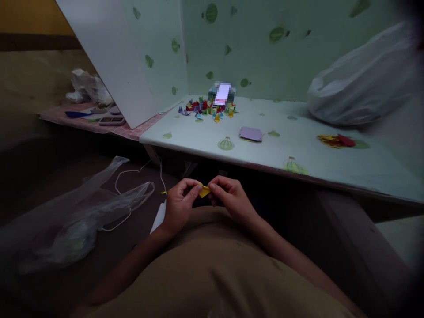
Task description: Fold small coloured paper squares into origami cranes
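Observation:
Between both hands, just above my lap, is a small folded piece of yellow paper [204, 191]. My left hand [181, 201] pinches its left side between thumb and forefinger. On the other side, the thumb and fingers of my right hand [231, 196] close on the paper's right edge. Part of the paper is hidden behind my fingertips. On the table beyond lies a cluster of small folded paper figures [202, 107] in red, purple, blue, green and yellow. Nearer the front edge sits a stack of purple paper [251, 134].
A phone [222, 93] leans at the back of the patterned table [185, 141]. To the right are red and yellow paper pieces [337, 141] and a big white plastic bag [357, 84]. A clear plastic bag [79, 225] and a white cord [116, 179] lie at lower left.

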Demonstrator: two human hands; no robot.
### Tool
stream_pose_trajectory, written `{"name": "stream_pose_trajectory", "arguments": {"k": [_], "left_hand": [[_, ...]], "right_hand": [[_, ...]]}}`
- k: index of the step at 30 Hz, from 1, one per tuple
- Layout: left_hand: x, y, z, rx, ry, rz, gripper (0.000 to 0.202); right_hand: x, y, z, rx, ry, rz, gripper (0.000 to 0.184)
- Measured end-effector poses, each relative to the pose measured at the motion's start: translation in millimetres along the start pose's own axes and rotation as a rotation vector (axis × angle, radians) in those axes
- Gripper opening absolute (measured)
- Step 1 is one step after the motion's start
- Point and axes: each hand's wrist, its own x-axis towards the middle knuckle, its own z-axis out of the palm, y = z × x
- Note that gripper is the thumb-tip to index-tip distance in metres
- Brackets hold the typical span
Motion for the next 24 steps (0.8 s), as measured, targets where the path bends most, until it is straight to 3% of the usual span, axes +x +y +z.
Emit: {"name": "stream_pose_trajectory", "arguments": {"k": [4,9,13,16,19,24], "left_hand": [[0.7,-4.1,0.6,-0.033,0.014,0.017,0.015],[2.1,-3.8,1.1,-0.088,0.002,-0.008,0.016],[2.9,2.7,0.4,-0.083,-0.02,-0.046,0.017],[2.7,5.8,-0.4,-0.012,-0.04,-0.033,0.015],[3.4,2.1,-1.0,0.03,-0.086,-0.01,0.015],[7.9,-12.7,-3.0,-0.062,-0.117,0.179,0.024]], "right_hand": [[-1.1,-2.2,0.3,-0.148,0.011,-0.095,0.027],[-0.5,-0.9,0.0,-0.455,0.069,-0.34,0.021],[0.0,-1.2,-0.3,-0.538,0.083,-0.447,0.021],[0.0,-2.3,-1.0,-0.472,0.053,-0.381,0.019],[0.5,-3.2,-1.6,-0.336,0.026,-0.227,0.022],[2.7,-2.6,-0.7,-0.06,0.17,-0.002,0.027]]}}
